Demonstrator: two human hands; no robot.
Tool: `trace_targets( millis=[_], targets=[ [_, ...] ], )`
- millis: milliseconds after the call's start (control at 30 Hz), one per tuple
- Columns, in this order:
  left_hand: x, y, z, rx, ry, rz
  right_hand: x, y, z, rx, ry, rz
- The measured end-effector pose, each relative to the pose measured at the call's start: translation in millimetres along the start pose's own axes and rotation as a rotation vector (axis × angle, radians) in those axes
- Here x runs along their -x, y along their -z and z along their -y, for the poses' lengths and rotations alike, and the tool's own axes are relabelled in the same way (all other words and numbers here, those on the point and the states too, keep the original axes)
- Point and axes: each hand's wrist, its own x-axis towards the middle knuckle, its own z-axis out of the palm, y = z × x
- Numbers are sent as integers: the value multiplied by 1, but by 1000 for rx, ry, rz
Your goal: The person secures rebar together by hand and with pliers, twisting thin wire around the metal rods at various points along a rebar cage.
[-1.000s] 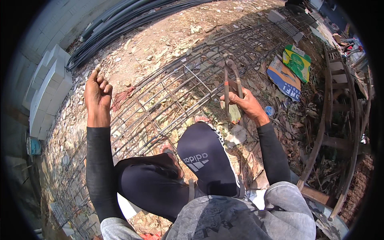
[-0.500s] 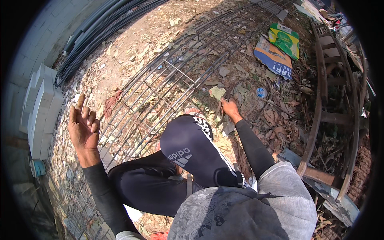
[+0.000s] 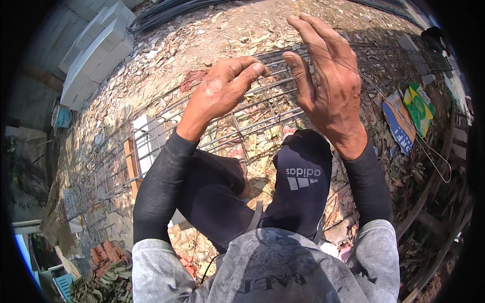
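Observation:
My left hand point(image 3: 218, 93) is raised over a long cage of steel reinforcing bars point(image 3: 252, 123), thumb and forefinger pinched together. What sits between those fingertips is too small to make out. Beside it on the right, my right hand point(image 3: 334, 96) is held up with its fingers stretched and the thumb apart. A thin wire point(image 3: 384, 96) runs by the right hand's fingers and trails off to the right, ending in a bent loop. Whether this wire reaches the left hand I cannot tell. Below the hands, the cage lies in front of my feet and bent knees.
White blocks point(image 3: 98, 53) are stacked at the upper left, with dark bars point(image 3: 166, 16) beside them. A white block point(image 3: 147, 139) lies under the cage. Flattened printed bags point(image 3: 418, 108) and a wooden frame point(image 3: 439, 166) are on the right. Broken bricks point(image 3: 107, 253) lie lower left.
My right hand has come up from the ground at the right and opened its fingers. The left hand has moved right and closed to a pinch. My view has turned leftward.

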Motion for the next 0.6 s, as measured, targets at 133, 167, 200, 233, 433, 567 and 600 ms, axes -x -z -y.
trace_targets(
  millis=[133, 167, 200, 233, 433, 567, 600],
  targets=[
    [-3, 3, -4, -8, 142, -30, -8, -31, 3, -177, -431, 380],
    [-6, 6, -1, -97, 115, -131, -4, -32, 0, -174, -420, 384],
    [-6, 12, 6, -98, 115, -146, -1, -33, 0, -538, -643, 561],
    [-7, 17, 17, -145, 150, -182, -1, -33, 1, -907, -860, 736],
    [1, 33, 31, 88, 112, 33, -18, -75, 19, -286, 169, 201],
    [5, 45, 31, 8, 179, 151, 6, -83, -3, -259, -7, 426],
    [10, 50, 35, 6, 184, 142, 9, -78, 1, -208, -34, 402]
  ],
)
